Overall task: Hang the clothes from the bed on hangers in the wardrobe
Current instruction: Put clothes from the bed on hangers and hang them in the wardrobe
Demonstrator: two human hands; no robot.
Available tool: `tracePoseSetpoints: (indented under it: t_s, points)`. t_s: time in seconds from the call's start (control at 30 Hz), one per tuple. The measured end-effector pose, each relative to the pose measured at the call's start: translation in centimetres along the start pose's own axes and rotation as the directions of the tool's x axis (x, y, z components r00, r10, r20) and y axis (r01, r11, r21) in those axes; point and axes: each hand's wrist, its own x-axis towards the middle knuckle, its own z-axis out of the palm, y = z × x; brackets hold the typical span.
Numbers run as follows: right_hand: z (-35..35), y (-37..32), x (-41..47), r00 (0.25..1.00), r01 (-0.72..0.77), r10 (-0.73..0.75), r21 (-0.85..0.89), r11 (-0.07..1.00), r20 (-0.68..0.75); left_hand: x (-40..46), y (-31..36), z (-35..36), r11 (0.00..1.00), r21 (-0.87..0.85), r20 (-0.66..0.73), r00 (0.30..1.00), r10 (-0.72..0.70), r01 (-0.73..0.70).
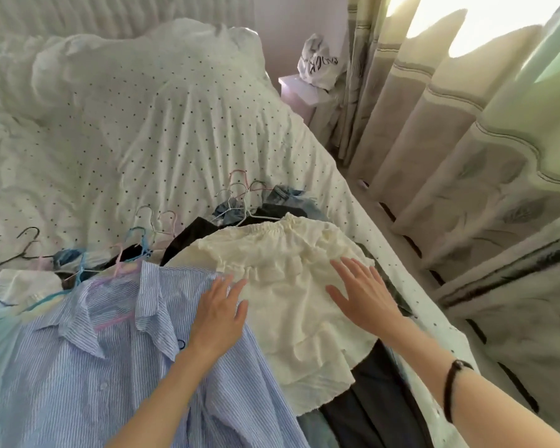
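Blue-striped shirt (88, 367), nearest the lens, lies spread over the foot of the bed (149, 130), a pink hanger (110, 321) showing inside its collar. Beyond it stretches the dotted white bedspread, with pleated curtains (459, 163) along the right and a lettered plastic bag (319, 61) on a small stand in the corner. A cream ruffled skirt (291, 286) rests on dark garments (369, 405) at the bed's right edge. Both hands lie flat with fingers straight and apart: the left hand (219, 313) at the skirt's left edge where it meets the shirt, the right hand (362, 294) pressing on its right side. More hangers (236, 195) and denim (288, 195) are bunched behind. A black band (455, 388) circles the right wrist.
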Motion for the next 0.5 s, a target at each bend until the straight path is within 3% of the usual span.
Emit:
tracePoseSetpoints:
  t_s: [0.23,0.5]
  points:
    - [1.3,1.2,15.2,1.000,0.004,-0.004,0.042,0.999,-0.001,12.5,-5.1,-0.5,0.992,0.058,-0.055,0.993,-0.106,0.110]
    - [4.9,2.1,24.0,0.985,-0.063,0.058,0.029,0.998,0.160,19.4,-9.2,1.2,0.972,0.056,0.057,0.971,-0.231,0.228]
